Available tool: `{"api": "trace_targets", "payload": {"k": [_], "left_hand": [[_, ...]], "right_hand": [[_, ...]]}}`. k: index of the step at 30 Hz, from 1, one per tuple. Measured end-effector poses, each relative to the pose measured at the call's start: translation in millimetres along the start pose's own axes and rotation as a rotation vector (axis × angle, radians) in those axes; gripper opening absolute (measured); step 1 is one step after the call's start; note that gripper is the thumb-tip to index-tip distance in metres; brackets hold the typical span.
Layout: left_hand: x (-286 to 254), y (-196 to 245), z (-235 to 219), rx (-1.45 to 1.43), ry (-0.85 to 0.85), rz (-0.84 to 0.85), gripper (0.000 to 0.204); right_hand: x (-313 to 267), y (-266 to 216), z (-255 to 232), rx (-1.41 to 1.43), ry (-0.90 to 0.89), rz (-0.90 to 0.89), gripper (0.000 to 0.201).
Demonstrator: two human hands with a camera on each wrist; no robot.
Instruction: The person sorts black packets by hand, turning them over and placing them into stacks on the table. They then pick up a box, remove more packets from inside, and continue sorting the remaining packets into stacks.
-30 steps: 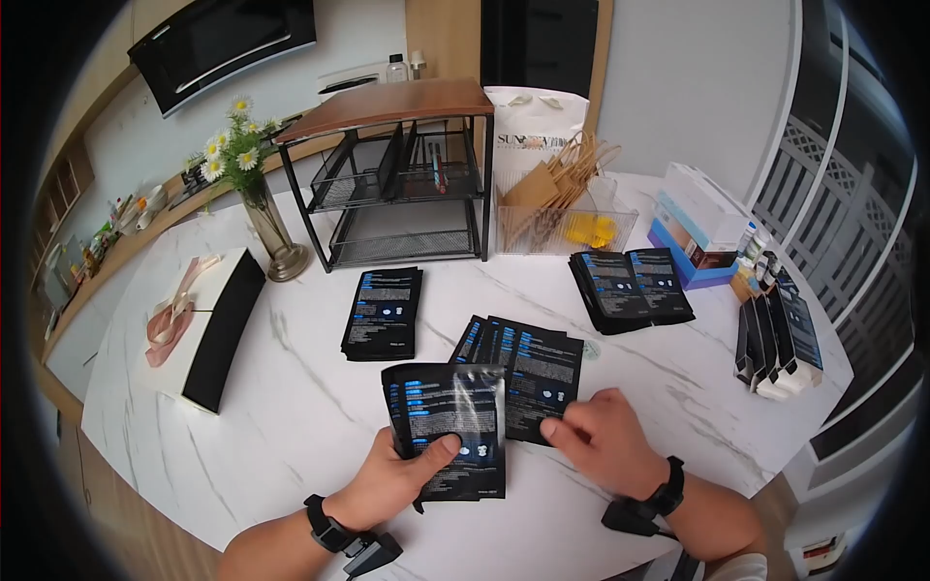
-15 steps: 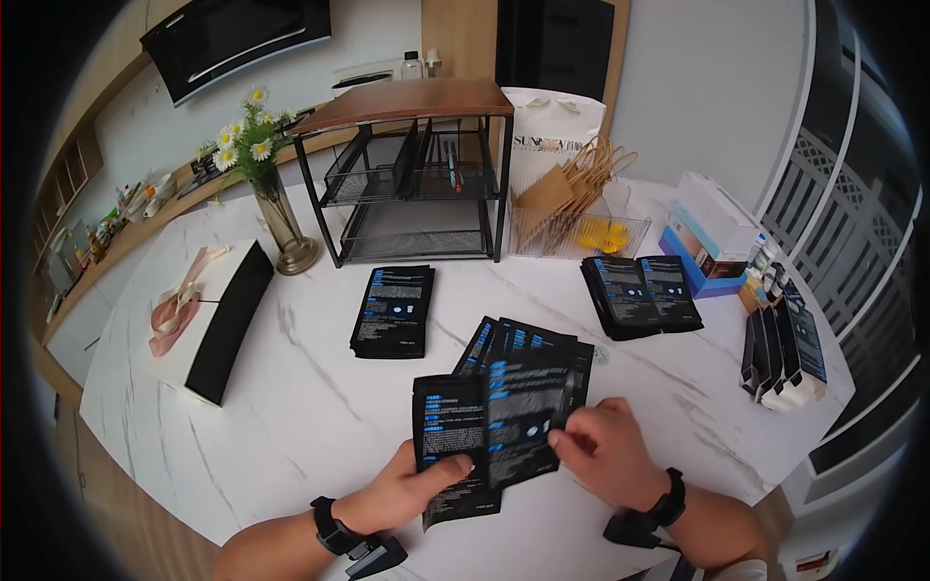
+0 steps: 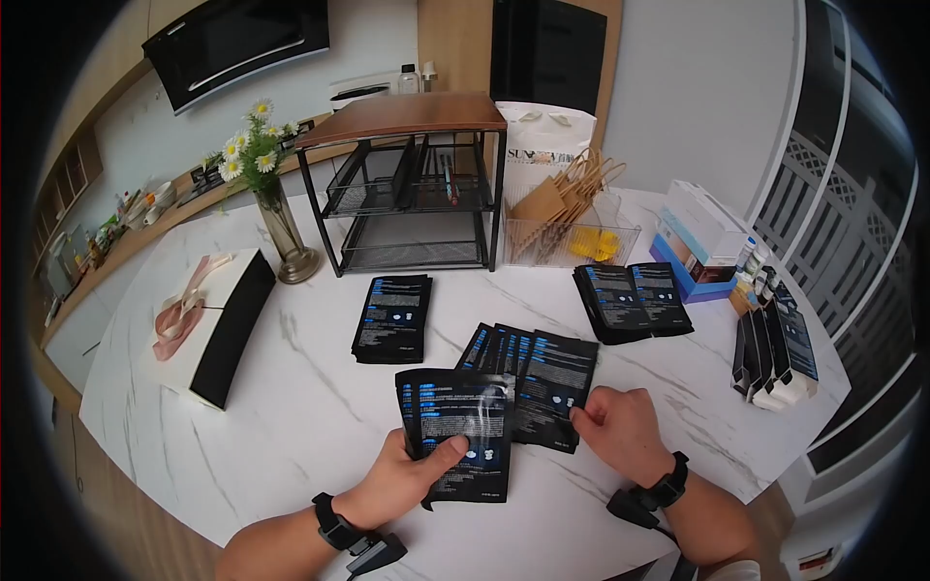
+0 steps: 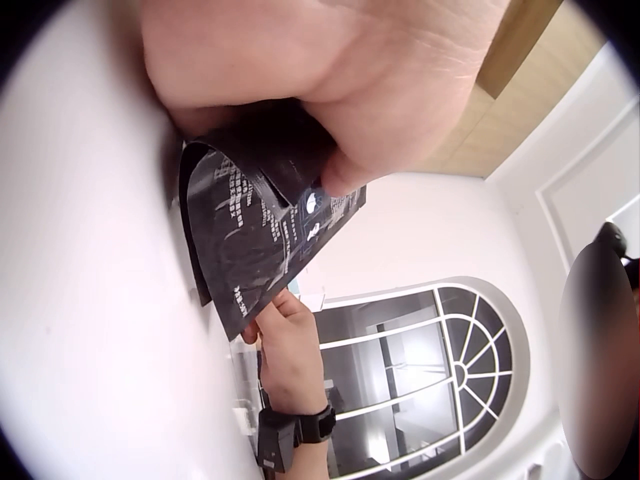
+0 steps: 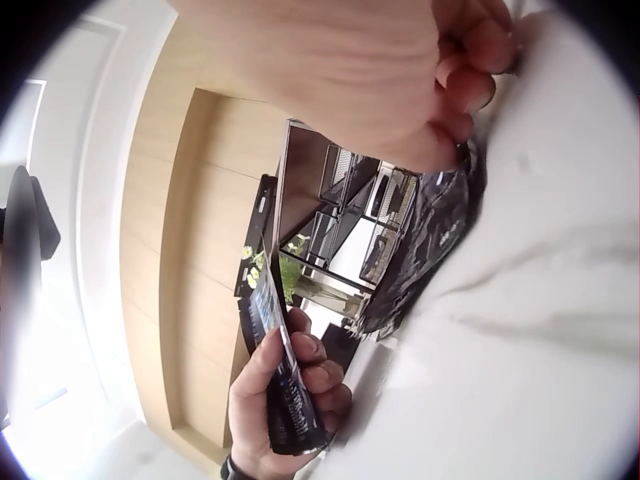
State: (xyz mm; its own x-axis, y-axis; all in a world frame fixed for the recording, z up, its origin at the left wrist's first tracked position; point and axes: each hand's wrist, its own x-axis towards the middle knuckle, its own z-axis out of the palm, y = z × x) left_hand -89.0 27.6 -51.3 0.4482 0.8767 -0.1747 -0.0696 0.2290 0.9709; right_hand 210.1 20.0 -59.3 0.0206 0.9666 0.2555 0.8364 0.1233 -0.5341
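Note:
In my left hand (image 3: 392,474) is a small stack of flat black sachets (image 3: 465,397), held with the thumb across the front. White print and blue headings cover them, and the left wrist view shows their lower ends fanning apart. Right of that stack, my right hand (image 3: 628,431) pinches the right edge of the top sachet (image 3: 557,387) in a fanned pile on the table. The right wrist view shows its curled fingers and thumb at the edge of the dark pile (image 5: 430,240). The held stack overlaps the pile's lower left in the head view.
Further sachet stacks lie at back left (image 3: 392,320) and back right (image 3: 635,305). Behind stand a black mesh shelf (image 3: 417,228), a clear bin (image 3: 567,242) of paper bags and a flower vase (image 3: 289,232). A ribboned white box (image 3: 199,339) is left; open black cartons (image 3: 775,353) are right.
Half a second ago my right hand had a blurred sachet across the left-hand stack. Now that hand is back at the right edge of the fanned pile; my left hand keeps its stack.

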Motion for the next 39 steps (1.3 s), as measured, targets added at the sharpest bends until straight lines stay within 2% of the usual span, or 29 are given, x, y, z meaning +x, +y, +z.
{"api": "trace_targets", "payload": {"k": [3,7,9,11,13,17,21,23,27,29,34,38,39], "left_hand": [[-2.2,5.2,4.9,0.041,0.027,0.021,0.036],[-0.7,3.9,12.2,-0.028,0.044,0.034,0.038],[2.2,-5.5,14.1,-0.006,0.014,0.04,0.04],[3.4,-11.9,13.3,0.051,0.01,0.078,0.044],[3.8,-12.9,10.6,0.102,-0.011,0.026,0.048],[-1.4,-4.7,10.3,0.081,-0.073,0.059,0.047],[-3.5,-0.5,1.4,-0.036,-0.136,-0.081,0.034],[-0.6,0.8,1.9,-0.114,-0.083,-0.12,0.031],[0.9,4.8,4.7,-0.194,-0.157,-0.069,0.031],[0.8,0.8,2.0,-0.012,-0.091,-0.05,0.034],[0.4,0.1,3.4,0.0,-0.063,0.043,0.041],[-1.0,3.3,4.2,-0.01,-0.046,0.032,0.045],[-0.8,1.9,3.5,-0.01,-0.043,0.037,0.045]], "right_hand": [[-1.2,-9.6,-5.9,-0.062,0.007,-0.003,0.032],[-7.7,-22.1,-2.3,0.1,-0.049,-0.211,0.032],[-18.6,-45.3,-0.3,0.25,-0.135,-0.388,0.029],[-25.9,-54.6,3.1,0.228,-0.217,-0.393,0.025],[-29.1,-54.7,6.2,0.206,-0.293,-0.39,0.021],[-21.5,-41.1,11.1,0.187,-0.098,-0.32,0.021],[-11.4,-25.3,1.7,0.163,0.042,-0.187,0.019],[-7.3,-16.5,1.4,0.151,0.063,-0.147,0.02],[-1.5,-8.0,-0.9,0.066,0.073,-0.053,0.021],[-1.0,-7.8,-0.6,0.059,0.071,-0.045,0.022],[-1.7,-9.5,-1.7,0.043,0.042,0.017,0.027],[-3.5,-15.0,-3.6,-0.004,0.046,-0.068,0.031],[-6.3,-15.0,-1.5,0.056,0.003,-0.167,0.03]]}}
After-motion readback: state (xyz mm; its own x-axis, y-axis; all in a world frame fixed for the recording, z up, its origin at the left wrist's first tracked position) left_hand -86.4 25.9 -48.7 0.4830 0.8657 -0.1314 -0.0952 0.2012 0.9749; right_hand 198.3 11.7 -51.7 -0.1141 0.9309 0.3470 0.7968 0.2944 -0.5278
